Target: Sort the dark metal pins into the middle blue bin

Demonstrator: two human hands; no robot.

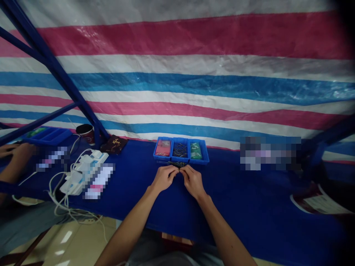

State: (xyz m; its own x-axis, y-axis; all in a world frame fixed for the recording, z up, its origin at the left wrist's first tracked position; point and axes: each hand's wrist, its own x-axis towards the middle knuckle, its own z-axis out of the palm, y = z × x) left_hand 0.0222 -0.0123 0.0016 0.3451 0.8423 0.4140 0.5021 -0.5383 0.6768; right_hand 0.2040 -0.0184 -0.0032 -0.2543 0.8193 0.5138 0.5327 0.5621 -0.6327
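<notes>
My left hand [164,178] and my right hand [193,181] meet over the table's middle, fingertips pinched close together. Whatever lies between the fingers is too small to make out. Just beyond the fingertips is a small heap of dark screws [177,163], partly hidden by my hands. Three joined blue bins [205,151] stand right behind the heap. Small pieces on a pink-red backing [163,148] fill the left bin, more dark screws [180,150] the middle one, and pale pieces on a green backing [195,151] the right one.
To my left, a white power strip [74,181] trails tangled cables beside a blurred-out phone-like object [99,181]. A brown packet [114,144] and a dark cup [85,133] sit behind. Another person's hands [19,155] work at far left, near a blue tray [51,136]. Blue frame bars [58,74] slant there.
</notes>
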